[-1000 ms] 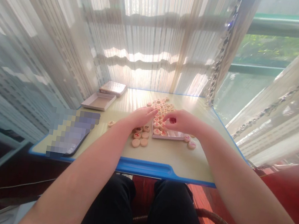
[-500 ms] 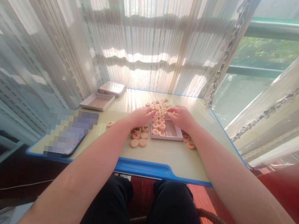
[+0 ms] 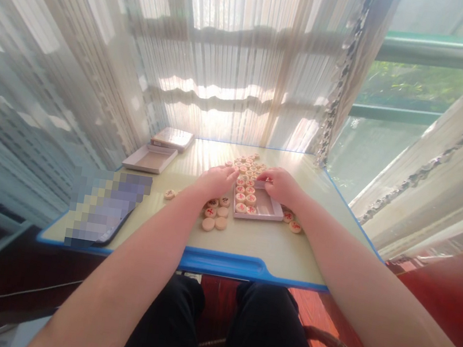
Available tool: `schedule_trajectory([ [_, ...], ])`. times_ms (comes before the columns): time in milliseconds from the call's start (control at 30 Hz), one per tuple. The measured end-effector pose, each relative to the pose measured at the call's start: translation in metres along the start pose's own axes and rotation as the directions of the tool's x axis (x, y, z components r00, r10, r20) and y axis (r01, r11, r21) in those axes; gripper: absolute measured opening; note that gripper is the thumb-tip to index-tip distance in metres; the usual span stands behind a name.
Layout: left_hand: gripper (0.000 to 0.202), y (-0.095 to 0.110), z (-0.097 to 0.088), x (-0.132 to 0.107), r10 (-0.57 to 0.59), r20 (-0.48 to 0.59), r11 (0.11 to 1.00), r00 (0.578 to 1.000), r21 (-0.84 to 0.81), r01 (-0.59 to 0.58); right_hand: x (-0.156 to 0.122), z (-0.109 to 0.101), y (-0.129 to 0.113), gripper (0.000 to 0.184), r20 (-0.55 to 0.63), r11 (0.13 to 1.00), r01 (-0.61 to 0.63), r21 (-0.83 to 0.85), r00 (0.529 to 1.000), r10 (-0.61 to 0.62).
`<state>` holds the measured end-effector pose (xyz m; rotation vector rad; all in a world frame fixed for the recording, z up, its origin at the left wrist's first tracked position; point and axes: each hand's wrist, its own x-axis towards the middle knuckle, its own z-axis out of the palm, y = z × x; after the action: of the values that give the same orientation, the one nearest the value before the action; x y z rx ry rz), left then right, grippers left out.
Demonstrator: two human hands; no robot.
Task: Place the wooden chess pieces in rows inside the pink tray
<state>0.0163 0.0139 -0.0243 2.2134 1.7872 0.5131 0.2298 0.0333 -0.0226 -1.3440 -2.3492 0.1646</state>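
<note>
Head view, near to far: on the pale worktop [image 3: 247, 245] with blue rim lie loose round wooden chess discs [image 3: 215, 217]. I judge them small, light, hard and smooth, so they may slide; a pinch across the edge fits best. Just beside them stands a shallow white rectangular tray [image 3: 268, 203], with some discs in its left part. Left hand [image 3: 217, 180] lies flat, fingers released, upon discs at the tray's left side. Right hand [image 3: 282, 185] curls at the tray's far rim; whether it grasps a disc I cannot tell. Behind is a crowded heap of discs [image 3: 250, 162], which could hinder a clean pinch. At far left an open flat box [image 3: 149, 158] stands well apart.
</note>
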Motion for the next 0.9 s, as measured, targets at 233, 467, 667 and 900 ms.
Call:
schedule_trajectory([
  [233,0.052,0.0029,0.0004,-0.0016,0.046,0.052,0.990,0.998,0.131,-0.052,0.0006,0.0024,0.0048,0.034,-0.007,1.000,0.027,-0.004,1.000,-0.027],
  [467,0.054,0.0050,-0.0022,-0.0061,0.014,-0.020,0.994,1.000,0.110,-0.011,-0.0003,0.0011,0.0038,0.034,0.002,1.000,0.018,-0.011,1.000,-0.018],
  [667,0.055,0.0089,-0.0081,-0.0101,-0.081,-0.041,0.985,0.996,0.149,0.086,0.0004,0.0016,0.0038,0.032,0.005,0.999,-0.022,-0.024,1.000,0.022],
  [900,0.045,0.0051,-0.0069,-0.0067,-0.088,-0.063,0.963,0.994,0.250,0.101,0.0010,0.0013,0.0039,0.031,0.025,0.992,-0.084,-0.090,0.996,0.086],
])
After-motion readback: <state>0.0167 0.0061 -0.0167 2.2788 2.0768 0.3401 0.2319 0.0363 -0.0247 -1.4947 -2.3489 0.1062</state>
